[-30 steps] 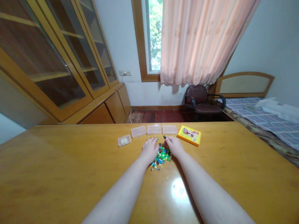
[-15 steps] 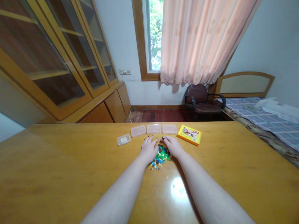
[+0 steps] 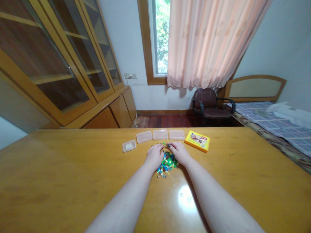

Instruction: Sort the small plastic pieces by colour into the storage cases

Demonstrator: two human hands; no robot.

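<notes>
A heap of small building bricks (image 3: 168,163) in green, blue, white, brown and yellow lies on the wooden table (image 3: 73,181). My left hand (image 3: 155,156) curves around the heap's left and far side, fingers bent inward, dark nails showing. Opposite it, my right hand (image 3: 180,152) rests along the right and far edge with its fingers curved. Both hands look loosely cupped, and neither visibly grips a brick. A few green bricks (image 3: 164,143) sit between the fingertips of the two hands. Parts of the fingers are hidden by the backs of the hands.
Beyond the hands stand clear plastic trays (image 3: 160,134) in a row. A smaller clear box (image 3: 129,146) with something white inside is at their left. A yellow box (image 3: 197,141) lies at the right. Past the table are a cabinet (image 3: 102,113), an armchair (image 3: 206,103) and a bed (image 3: 262,111).
My left hand's fingers, spread before, have drawn together and bent inward toward the right hand. The right hand has barely shifted. The heap looks nearly the same.
</notes>
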